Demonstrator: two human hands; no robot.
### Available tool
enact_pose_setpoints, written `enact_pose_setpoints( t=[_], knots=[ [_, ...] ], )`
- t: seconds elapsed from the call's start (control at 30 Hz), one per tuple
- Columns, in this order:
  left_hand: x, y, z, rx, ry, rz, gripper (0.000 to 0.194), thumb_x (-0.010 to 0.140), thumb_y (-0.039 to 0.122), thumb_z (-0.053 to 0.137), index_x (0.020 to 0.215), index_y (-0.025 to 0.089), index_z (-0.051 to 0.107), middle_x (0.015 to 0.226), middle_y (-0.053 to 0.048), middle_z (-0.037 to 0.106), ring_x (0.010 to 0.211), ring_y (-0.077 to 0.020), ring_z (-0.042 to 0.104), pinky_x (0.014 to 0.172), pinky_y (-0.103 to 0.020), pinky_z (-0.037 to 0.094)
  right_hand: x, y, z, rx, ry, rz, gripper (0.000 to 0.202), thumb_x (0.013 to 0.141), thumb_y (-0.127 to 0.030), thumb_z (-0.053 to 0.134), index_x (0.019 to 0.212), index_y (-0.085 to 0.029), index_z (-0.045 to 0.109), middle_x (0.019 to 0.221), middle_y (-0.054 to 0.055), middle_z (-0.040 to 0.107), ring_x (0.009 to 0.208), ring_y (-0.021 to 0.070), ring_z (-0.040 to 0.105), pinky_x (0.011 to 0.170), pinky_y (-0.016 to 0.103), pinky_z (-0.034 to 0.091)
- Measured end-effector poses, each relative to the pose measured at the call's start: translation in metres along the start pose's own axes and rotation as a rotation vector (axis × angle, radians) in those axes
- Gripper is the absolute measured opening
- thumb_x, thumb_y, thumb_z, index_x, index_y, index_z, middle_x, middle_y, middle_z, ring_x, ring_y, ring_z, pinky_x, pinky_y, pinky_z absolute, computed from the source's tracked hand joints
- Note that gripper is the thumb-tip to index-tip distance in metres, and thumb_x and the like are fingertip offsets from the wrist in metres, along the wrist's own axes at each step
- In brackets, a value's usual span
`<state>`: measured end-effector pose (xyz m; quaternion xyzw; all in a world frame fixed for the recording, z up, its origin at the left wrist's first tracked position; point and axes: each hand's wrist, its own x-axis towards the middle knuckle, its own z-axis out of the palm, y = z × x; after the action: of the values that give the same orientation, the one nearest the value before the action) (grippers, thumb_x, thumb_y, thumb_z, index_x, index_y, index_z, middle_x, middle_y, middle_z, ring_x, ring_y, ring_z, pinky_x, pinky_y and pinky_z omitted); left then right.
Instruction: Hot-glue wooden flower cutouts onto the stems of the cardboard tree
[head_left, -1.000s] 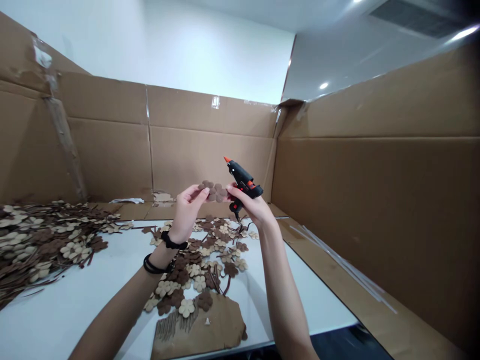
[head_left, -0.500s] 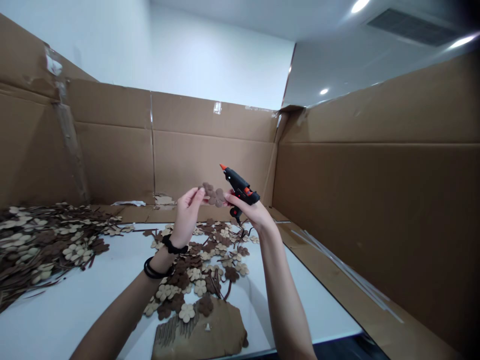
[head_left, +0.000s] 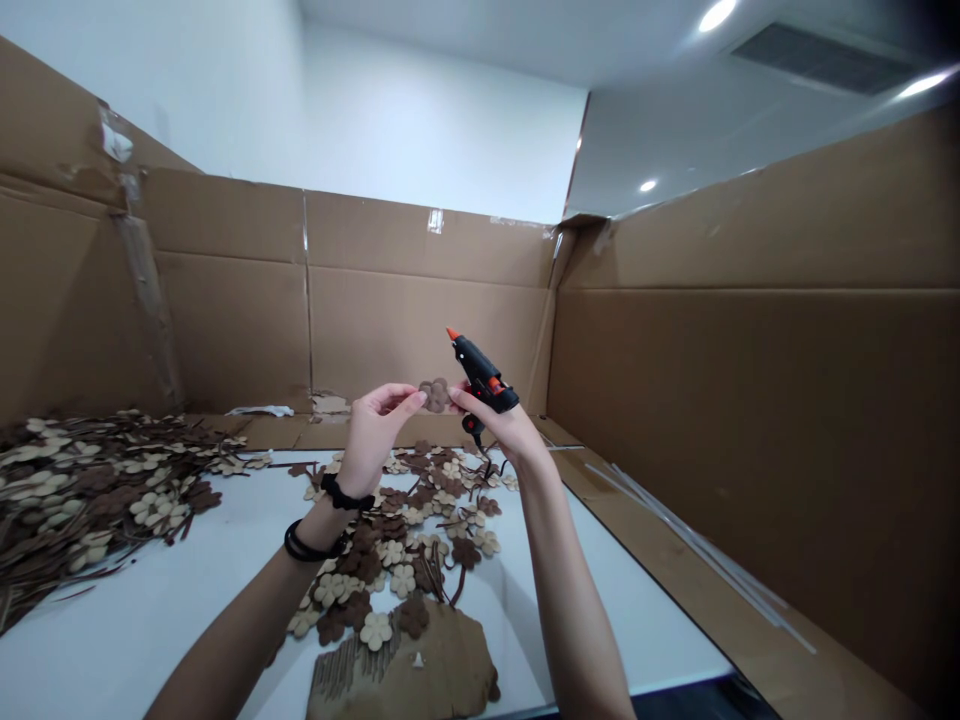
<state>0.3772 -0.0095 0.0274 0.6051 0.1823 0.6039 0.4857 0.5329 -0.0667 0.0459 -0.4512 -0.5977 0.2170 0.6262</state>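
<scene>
Brown flower cut-outs are held up above the table between my two hands, one overlapping the other. My left hand is closed, its thumb and fingers pinching the left side of the flowers. On the right side, the thumb and fingertips of my right hand grip them too. That same right hand also holds a black and orange glue gun, its orange nozzle pointing up and left, away from the flowers. Some of my fingers are hidden behind the flowers and the gun.
Beige and brown flowers and thin dark strips lie scattered on the white table. A larger heap is at left. A torn cardboard piece lies at the near edge. Clear glue sticks rest along the right; cardboard walls surround the table.
The two flowers were side by side and spread apart; now they overlap. My left hand has moved right, closer to my right hand. The glue gun stays in my right hand.
</scene>
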Motion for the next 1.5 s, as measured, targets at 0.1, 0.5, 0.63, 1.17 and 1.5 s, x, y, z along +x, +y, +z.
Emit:
enact_pose_setpoints(
  t=[0.1, 0.5, 0.63, 1.17, 1.5],
  knots=[
    [-0.002, 0.0, 0.002, -0.047, 0.052, 0.011, 0.02, 0.07, 0.033, 0.075, 0.079, 0.016, 0.069, 0.083, -0.001, 0.066, 0.075, -0.0103, 0.055, 0.071, -0.02, 0.042, 0.002, 0.004, 0.005, 0.033, 0.016, -0.016, 0.03, 0.072, -0.046, 0.068, 0.08, -0.018, 0.06, 0.068, -0.001, 0.057, 0.062, 0.0114, 0.052, 0.056, 0.025, 0.039],
    [0.003, 0.008, -0.002, -0.737, -0.115, -0.404, 0.016, 0.088, 0.01, 0.053, 0.088, 0.009, 0.069, 0.099, -0.008, 0.071, 0.094, -0.0115, 0.065, 0.092, -0.022, 0.051, 0.005, 0.011, 0.011, 0.053, 0.029, -0.027, 0.031, 0.073, -0.046, 0.068, 0.084, -0.019, 0.061, 0.066, -0.001, 0.055, 0.06, 0.0101, 0.05, 0.056, 0.024, 0.039],
    [0.004, 0.004, -0.003, -0.759, -0.046, -0.449, 0.016, 0.088, 0.008, 0.053, 0.086, 0.008, 0.069, 0.095, -0.008, 0.072, 0.088, -0.0103, 0.067, 0.088, -0.021, 0.054, 0.004, 0.003, 0.007, 0.101, 0.012, -0.015, 0.035, 0.077, -0.052, 0.062, 0.09, -0.02, 0.06, 0.059, -0.005, 0.044, 0.05, 0.0075, 0.04, 0.047, 0.022, 0.031],
    [0.004, 0.009, -0.004, -0.804, -0.01, -0.478, 0.018, 0.089, 0.01, 0.052, 0.098, 0.007, 0.068, 0.104, -0.01, 0.071, 0.1, -0.0143, 0.066, 0.092, -0.022, 0.054, -0.004, 0.0, -0.031, -0.04, -0.073, 0.075, 0.051, 0.079, -0.062, 0.053, 0.054, -0.017, 0.058, 0.052, 0.002, 0.056, 0.048, 0.0104, 0.047, 0.049, 0.024, 0.036],
    [0.002, 0.012, -0.001, -0.776, -0.002, -0.493, 0.015, 0.087, 0.01, 0.055, 0.093, 0.008, 0.069, 0.104, -0.011, 0.071, 0.096, -0.013, 0.067, 0.088, -0.02, 0.054, -0.003, -0.004, -0.027, -0.146, -0.086, 0.112, 0.054, 0.077, -0.065, 0.051, 0.052, -0.017, 0.051, 0.048, -0.001, 0.048, 0.047, 0.0093, 0.039, 0.048, 0.025, 0.028]
  ],
)
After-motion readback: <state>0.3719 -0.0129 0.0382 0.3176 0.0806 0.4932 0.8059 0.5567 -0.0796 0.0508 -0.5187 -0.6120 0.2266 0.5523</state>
